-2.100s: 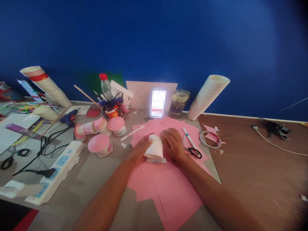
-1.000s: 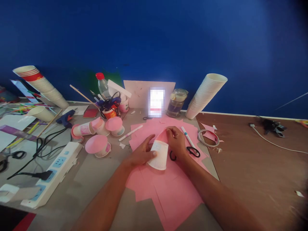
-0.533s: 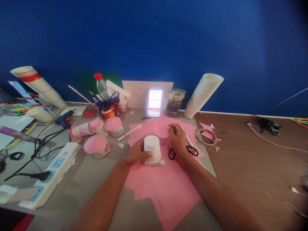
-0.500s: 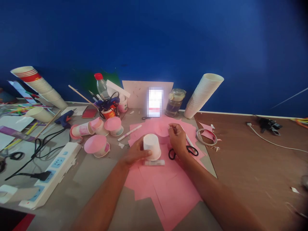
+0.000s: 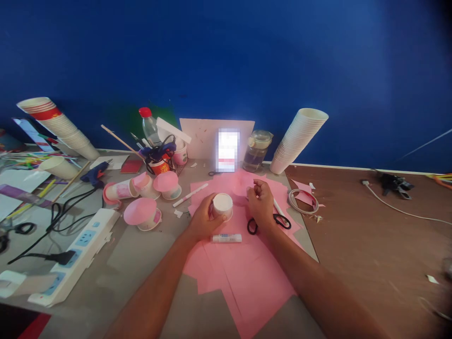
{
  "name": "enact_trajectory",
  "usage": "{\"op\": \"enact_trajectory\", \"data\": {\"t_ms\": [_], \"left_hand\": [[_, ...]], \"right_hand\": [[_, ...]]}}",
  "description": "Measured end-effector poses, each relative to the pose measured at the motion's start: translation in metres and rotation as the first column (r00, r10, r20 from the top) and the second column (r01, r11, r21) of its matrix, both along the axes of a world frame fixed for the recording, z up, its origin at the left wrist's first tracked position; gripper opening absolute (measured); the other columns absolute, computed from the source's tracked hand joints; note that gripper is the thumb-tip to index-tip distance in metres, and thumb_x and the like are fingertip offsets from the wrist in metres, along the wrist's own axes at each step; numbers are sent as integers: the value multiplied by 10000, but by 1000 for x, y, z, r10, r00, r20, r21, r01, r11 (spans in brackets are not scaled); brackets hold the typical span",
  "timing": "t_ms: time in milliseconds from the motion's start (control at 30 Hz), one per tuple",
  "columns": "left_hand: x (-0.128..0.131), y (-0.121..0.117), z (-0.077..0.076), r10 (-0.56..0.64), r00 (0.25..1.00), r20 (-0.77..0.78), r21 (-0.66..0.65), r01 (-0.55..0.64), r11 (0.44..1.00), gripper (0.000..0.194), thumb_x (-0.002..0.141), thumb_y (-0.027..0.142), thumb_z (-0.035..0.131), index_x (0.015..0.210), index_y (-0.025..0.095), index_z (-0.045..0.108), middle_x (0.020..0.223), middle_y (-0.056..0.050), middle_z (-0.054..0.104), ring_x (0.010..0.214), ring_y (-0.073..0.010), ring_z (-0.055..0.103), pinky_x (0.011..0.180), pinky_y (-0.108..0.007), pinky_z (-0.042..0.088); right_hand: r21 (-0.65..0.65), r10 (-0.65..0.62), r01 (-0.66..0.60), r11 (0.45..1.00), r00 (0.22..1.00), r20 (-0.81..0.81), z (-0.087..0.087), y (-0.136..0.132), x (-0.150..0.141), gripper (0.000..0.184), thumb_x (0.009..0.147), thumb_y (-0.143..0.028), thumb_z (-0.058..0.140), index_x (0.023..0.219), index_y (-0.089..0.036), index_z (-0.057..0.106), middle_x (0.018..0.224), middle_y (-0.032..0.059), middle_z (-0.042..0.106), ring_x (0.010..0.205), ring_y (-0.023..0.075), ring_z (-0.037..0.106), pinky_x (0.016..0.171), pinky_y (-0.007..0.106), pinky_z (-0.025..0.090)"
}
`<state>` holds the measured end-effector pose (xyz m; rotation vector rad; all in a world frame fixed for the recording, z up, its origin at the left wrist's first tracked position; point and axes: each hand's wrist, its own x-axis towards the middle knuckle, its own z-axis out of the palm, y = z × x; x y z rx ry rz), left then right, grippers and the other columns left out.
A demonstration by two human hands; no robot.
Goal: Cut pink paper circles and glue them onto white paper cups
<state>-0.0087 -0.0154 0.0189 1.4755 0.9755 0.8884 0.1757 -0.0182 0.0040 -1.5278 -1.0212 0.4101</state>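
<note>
My left hand (image 5: 205, 219) is wrapped around a white paper cup (image 5: 222, 205), which is bottom up with its base tilted toward me. To its right, my right hand (image 5: 261, 200) is closed in a pinch on a piece of pink paper (image 5: 247, 181); its outline blends into the pink beneath. Both hands are above overlapping pink paper sheets (image 5: 243, 287). A glue stick (image 5: 226, 238) lies just in front of the cup. Beside my right wrist are black-handled scissors (image 5: 282, 221), partly hidden under the forearm.
Several cups with pink paper tops (image 5: 140, 211) stand at left, near a power strip (image 5: 76, 259) and a blue glue gun (image 5: 93, 173). Behind are a lit phone screen (image 5: 228, 149), a lidded jar (image 5: 257, 153) and a leaning cup stack (image 5: 299, 139). A tape roll (image 5: 302, 201) lies right.
The cup has tipped and dropped its height in view, showing more of its base. My right hand has shifted slightly, still pinching the pink paper. The glue stick is more exposed.
</note>
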Motion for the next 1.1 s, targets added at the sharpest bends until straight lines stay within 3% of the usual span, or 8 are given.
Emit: {"op": "enact_trajectory", "data": {"t_ms": [100, 233, 333, 400, 567, 733, 933, 1100], "left_hand": [[-3, 2, -4, 9, 997, 71, -12, -8, 1000, 620, 640, 332, 735, 1206, 199, 519, 1274, -96, 514, 1208, -266, 436, 1030, -367, 312], [-4, 10, -11, 147, 922, 359, -98, -119, 988, 498, 756, 510, 589, 1123, 174, 588, 1190, -106, 580, 1163, -243, 492, 1018, -362, 338], [-4, 16, -13, 250, 846, 470, -200, -174, 964, 419, 775, 503, 572, 1031, 177, 637, 1072, -90, 641, 1073, -217, 560, 992, -356, 372], [-6, 18, -14, 261, 841, 475, -227, -169, 959, 395, 764, 481, 600, 1012, 178, 647, 1071, -90, 648, 1073, -216, 565, 993, -353, 371], [-13, 19, -16, 76, 921, 382, -169, -11, 986, 561, 698, 470, 682, 1173, 192, 569, 1264, -116, 545, 1232, -255, 445, 1052, -371, 303], [-11, 10, -12, -47, 983, 178, -136, 72, 988, 754, 596, 287, 784, 1280, 236, 471, 1392, -90, 418, 1303, -274, 347, 1079, -382, 272], [-3, 2, 2, -55, 997, -57, -51, 52, 997, 729, 650, 263, 721, 1310, 194, 418, 1344, -105, 465, 1252, -274, 408, 1042, -391, 332], [0, 4, 2, -75, 988, -135, 2, 76, 997, 562, 685, 252, 663, 1218, 193, 494, 1205, -73, 575, 1138, -255, 501, 953, -374, 417]], "right_hand": [[11, -3, 3, 1000, 1000, 29, 1, -1, -2, 272, 782, -276, 511, 1021, -149, 541, 658, -27, 480, 591, 140, 466, 564, 280, 408], [11, 18, -19, 1000, 997, 72, 3, -3, -3, 252, 780, -256, 497, 1009, -161, 547, 663, -26, 489, 598, 142, 467, 575, 282, 404], [-8, 51, -50, 999, 994, 94, 2, -2, -4, 260, 777, -255, 496, 1014, -159, 545, 647, -27, 487, 599, 146, 467, 580, 285, 401], [-29, 63, -61, 998, 994, 94, 1, -2, -5, 273, 777, -260, 499, 1025, -154, 541, 647, -28, 486, 596, 147, 467, 576, 284, 398], [-30, 42, -39, 999, 993, 113, 2, -1, -5, 273, 783, -263, 497, 1025, -145, 542, 702, -3, 524, 637, 156, 493, 598, 291, 406], [19, 2, -6, 1000, 979, 204, 4, -3, -5, 232, 794, -259, 488, 991, -157, 556, 750, 23, 564, 664, 170, 506, 633, 314, 410], [149, -47, -20, 989, 898, 438, 7, -9, -11, 120, 794, -194, 492, 887, -180, 568, 675, 11, 579, 619, 167, 513, 704, 357, 397], [307, -92, -118, 944, 801, 591, 12, -15, -17, 136, 778, -98, 495, 852, -184, 569, 648, -1, 591, 594, 146, 523, 733, 363, 383]]}}
